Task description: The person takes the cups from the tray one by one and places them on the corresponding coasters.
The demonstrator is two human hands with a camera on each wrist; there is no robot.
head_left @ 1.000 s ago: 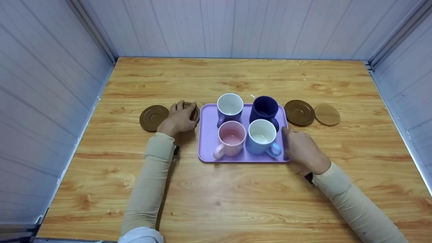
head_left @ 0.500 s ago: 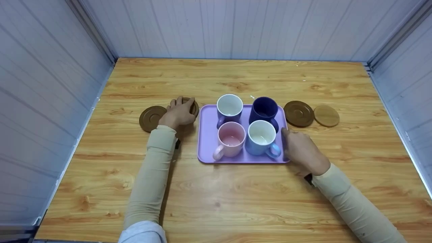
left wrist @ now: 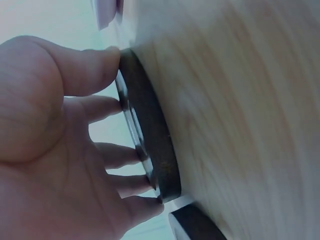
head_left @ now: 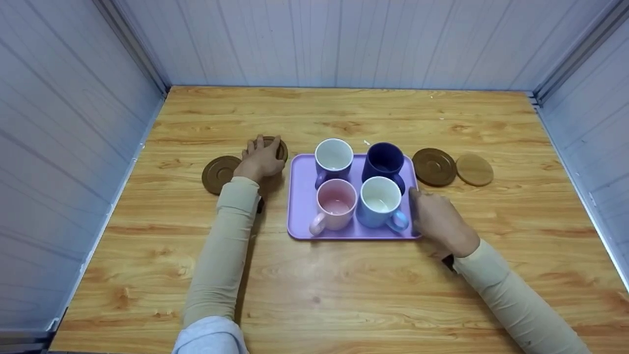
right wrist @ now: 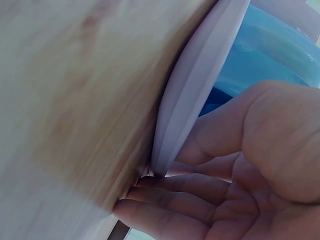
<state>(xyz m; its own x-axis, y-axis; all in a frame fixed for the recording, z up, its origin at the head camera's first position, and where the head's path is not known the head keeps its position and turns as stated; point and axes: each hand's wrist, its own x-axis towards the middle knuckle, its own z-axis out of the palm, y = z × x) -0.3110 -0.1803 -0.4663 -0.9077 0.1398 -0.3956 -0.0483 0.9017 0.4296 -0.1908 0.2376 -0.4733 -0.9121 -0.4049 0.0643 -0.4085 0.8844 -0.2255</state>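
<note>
My left hand [head_left: 260, 161] rests on a round brown coaster [head_left: 281, 150] left of the tray. In the left wrist view its fairly straight fingers touch the coaster's top and the thumb [left wrist: 95, 70] meets its edge. At the lavender tray's [head_left: 300, 216] right edge is my right hand [head_left: 439, 216], pinching the rim with the thumb over it and the fingers on the outer side. On the tray stand a pink mug [head_left: 336, 216], a light blue mug [head_left: 376, 216], a dark blue mug [head_left: 385, 164] and a white-lined mug with a purple handle [head_left: 334, 160].
Another brown coaster [head_left: 216, 174] lies left of my left hand. Beyond the tray's right side lie a dark brown coaster [head_left: 435, 167] and a tan disc [head_left: 474, 169]. Pale panels [head_left: 314, 44] wall in the wooden table [head_left: 314, 295] at the back and sides.
My left hand has slid the coaster away from me, toward the table's back. The right hand stays at the tray's rim, and the mugs have not moved on the tray.
</note>
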